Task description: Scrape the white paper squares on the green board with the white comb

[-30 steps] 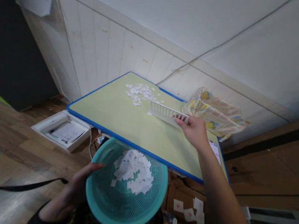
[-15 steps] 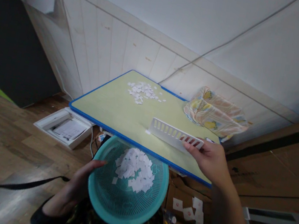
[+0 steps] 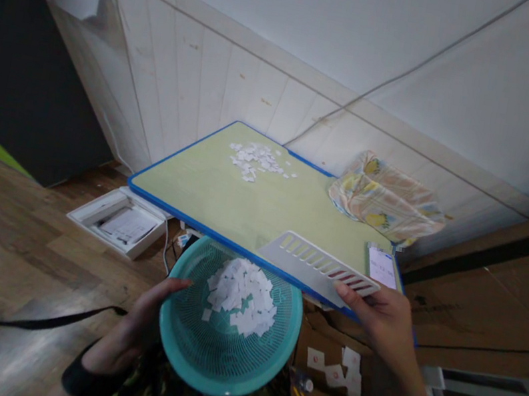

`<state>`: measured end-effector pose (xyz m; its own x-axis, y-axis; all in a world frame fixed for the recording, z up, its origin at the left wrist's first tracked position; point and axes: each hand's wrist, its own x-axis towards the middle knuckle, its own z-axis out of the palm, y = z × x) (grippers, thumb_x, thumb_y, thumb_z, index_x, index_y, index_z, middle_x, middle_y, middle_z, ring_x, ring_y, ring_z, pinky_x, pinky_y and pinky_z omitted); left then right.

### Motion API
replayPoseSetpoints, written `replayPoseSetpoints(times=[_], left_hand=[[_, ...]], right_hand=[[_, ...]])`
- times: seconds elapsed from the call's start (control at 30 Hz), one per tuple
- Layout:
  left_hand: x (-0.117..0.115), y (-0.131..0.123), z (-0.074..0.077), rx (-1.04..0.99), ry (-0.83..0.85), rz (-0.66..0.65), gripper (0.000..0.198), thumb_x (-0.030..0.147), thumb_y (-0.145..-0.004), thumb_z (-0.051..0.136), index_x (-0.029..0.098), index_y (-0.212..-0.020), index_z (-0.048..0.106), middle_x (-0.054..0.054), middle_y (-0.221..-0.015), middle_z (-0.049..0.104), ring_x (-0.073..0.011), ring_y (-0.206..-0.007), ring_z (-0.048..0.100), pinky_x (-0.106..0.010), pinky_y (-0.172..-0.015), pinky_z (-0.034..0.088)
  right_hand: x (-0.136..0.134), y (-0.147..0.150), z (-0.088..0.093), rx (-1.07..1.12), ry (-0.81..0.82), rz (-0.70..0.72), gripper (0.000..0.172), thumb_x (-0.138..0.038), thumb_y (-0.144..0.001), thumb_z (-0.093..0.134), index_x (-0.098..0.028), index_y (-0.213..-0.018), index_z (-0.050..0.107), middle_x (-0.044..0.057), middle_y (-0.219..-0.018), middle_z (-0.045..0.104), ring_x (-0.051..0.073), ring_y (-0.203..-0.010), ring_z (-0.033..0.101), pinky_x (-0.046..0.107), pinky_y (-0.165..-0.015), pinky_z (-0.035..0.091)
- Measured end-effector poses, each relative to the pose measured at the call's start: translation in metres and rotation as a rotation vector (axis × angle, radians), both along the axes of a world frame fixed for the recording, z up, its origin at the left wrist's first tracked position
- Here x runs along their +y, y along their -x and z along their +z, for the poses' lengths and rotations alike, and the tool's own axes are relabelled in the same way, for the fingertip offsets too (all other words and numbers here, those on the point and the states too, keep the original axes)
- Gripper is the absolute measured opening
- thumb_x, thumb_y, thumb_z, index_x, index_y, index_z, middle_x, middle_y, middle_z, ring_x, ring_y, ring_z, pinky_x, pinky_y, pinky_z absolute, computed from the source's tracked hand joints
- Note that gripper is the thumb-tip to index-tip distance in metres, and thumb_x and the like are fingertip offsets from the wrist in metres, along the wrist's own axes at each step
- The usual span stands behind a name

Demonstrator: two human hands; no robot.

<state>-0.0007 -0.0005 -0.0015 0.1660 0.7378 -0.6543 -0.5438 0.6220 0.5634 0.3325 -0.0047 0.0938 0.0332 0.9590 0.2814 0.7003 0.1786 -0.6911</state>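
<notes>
The white slotted panel (image 3: 306,270), flat, thin and seemingly plastic, is tilted over the near blue edge of the bench (image 3: 185,188); a row of slanted, round-cornered slots runs along its upper side. The fingers of the right hand (image 3: 384,316) are closed on its right end, thumb on the near face. Just below the bench edge is a round turquoise basket (image 3: 217,389) with a smooth rim and finely slotted walls. The left hand (image 3: 149,307) holds its left side, thumb hooked over the rim, the other fingers hidden. Inside, small matte, squarish paper pieces (image 3: 237,285) lie heaped. The bench top is smooth, pale yellow-green; a loose scatter of white scraps (image 3: 253,159) sits toward its far side. At the far right stands a soft, creased, patterned cloth item (image 3: 386,198), near a flat rectangular phone (image 3: 381,266). Behind rises a wall of grooved white panelling (image 3: 205,66); left below, wood-grained flooring (image 3: 9,236).
</notes>
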Motion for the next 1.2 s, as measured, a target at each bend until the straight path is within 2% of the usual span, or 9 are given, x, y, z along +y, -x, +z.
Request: replayPoseSetpoints(times=[0.1, 0.3, 0.43, 0.57, 0.63, 0.7, 0.8, 0.97, 1.2], left_hand=[[0.001, 0.001, -0.004, -0.031, -0.002, -0.025, 0.015, 0.015, -0.081, 0.063, 0.010, -0.078, 0.076, -0.009, -0.069, 0.079, -0.0215, -0.057, 0.071, -0.032, -0.063, 0.059], [0.002, 0.002, -0.006, -0.020, 0.010, -0.006, 0.014, 0.014, -0.080, 0.064, 0.011, -0.075, 0.076, -0.009, -0.069, 0.079, -0.0217, -0.056, 0.070, -0.032, -0.060, 0.058], [0.000, -0.001, -0.004, -0.021, -0.007, -0.003, 0.011, 0.015, -0.077, 0.067, 0.011, -0.072, 0.076, -0.008, -0.065, 0.077, -0.0209, -0.055, 0.069, -0.031, -0.059, 0.057], [0.000, -0.005, -0.001, -0.013, -0.008, -0.017, 0.009, 0.017, -0.076, 0.068, 0.013, -0.072, 0.075, -0.006, -0.063, 0.076, -0.0194, -0.053, 0.068, -0.030, -0.057, 0.057], [0.001, -0.007, 0.001, -0.003, -0.018, -0.029, 0.009, 0.017, -0.076, 0.068, 0.012, -0.072, 0.075, -0.006, -0.063, 0.076, -0.0189, -0.052, 0.067, -0.029, -0.057, 0.057], [0.001, -0.008, 0.002, 0.018, -0.020, -0.035, 0.011, 0.017, -0.076, 0.067, 0.012, -0.071, 0.075, -0.007, -0.062, 0.076, -0.0187, -0.051, 0.067, -0.029, -0.056, 0.056], [0.002, -0.008, 0.002, 0.010, 0.016, -0.050, 0.012, 0.018, -0.077, 0.066, 0.012, -0.070, 0.074, -0.007, -0.061, 0.075, -0.0186, -0.050, 0.067, -0.028, -0.056, 0.056], [0.005, -0.005, -0.011, -0.017, 0.014, -0.067, 0.009, 0.018, -0.071, 0.070, 0.015, -0.063, 0.071, -0.005, -0.054, 0.073, -0.0199, -0.047, 0.066, -0.029, -0.052, 0.055], [0.008, -0.007, -0.023, -0.043, -0.031, -0.063, 0.009, 0.018, -0.073, 0.070, 0.015, -0.065, 0.073, -0.006, -0.061, 0.076, -0.0210, -0.053, 0.070, -0.029, -0.058, 0.057]], right_hand=[[-0.001, 0.005, -0.010, 0.038, -0.028, -0.029, 0.014, -0.035, -0.082, 0.067, -0.026, -0.086, 0.077, 0.003, -0.087, 0.077, 0.025, -0.081, 0.073, 0.036, -0.071, 0.059], [-0.001, 0.006, -0.022, 0.077, -0.013, -0.005, 0.014, -0.035, -0.082, 0.068, -0.027, -0.088, 0.077, 0.002, -0.089, 0.077, 0.025, -0.081, 0.073, 0.036, -0.070, 0.058], [0.022, 0.012, -0.022, 0.079, -0.077, -0.024, 0.018, -0.037, -0.083, 0.067, -0.025, -0.091, 0.077, 0.003, -0.090, 0.077, 0.025, -0.082, 0.073, 0.037, -0.074, 0.058], [0.052, 0.041, -0.025, 0.073, -0.150, -0.013, 0.022, -0.035, -0.085, 0.064, -0.023, -0.100, 0.076, 0.002, -0.097, 0.076, 0.024, -0.088, 0.073, 0.037, -0.079, 0.059], [0.065, 0.061, -0.030, 0.030, -0.214, 0.115, 0.025, -0.027, -0.089, 0.057, -0.025, -0.108, 0.073, 0.001, -0.108, 0.074, 0.021, -0.095, 0.072, 0.034, -0.088, 0.057], [0.076, 0.078, -0.036, -0.086, -0.233, 0.304, 0.036, -0.016, -0.089, 0.049, -0.027, -0.118, 0.069, -0.001, -0.118, 0.070, 0.018, -0.106, 0.068, 0.032, -0.098, 0.052], [0.090, 0.091, -0.043, -0.265, -0.206, 0.421, 0.051, -0.007, -0.084, 0.045, -0.026, -0.129, 0.061, 0.000, -0.130, 0.063, 0.016, -0.118, 0.061, 0.032, -0.105, 0.047], [0.111, 0.079, -0.039, -0.419, -0.174, 0.343, 0.053, -0.004, -0.080, 0.044, -0.016, -0.129, 0.061, 0.007, -0.131, 0.062, 0.017, -0.118, 0.061, 0.029, -0.106, 0.044], [0.142, 0.034, -0.030, -0.467, -0.100, 0.153, 0.051, -0.005, -0.079, 0.047, -0.022, -0.123, 0.066, 0.005, -0.122, 0.068, 0.021, -0.108, 0.067, 0.028, -0.097, 0.046]])
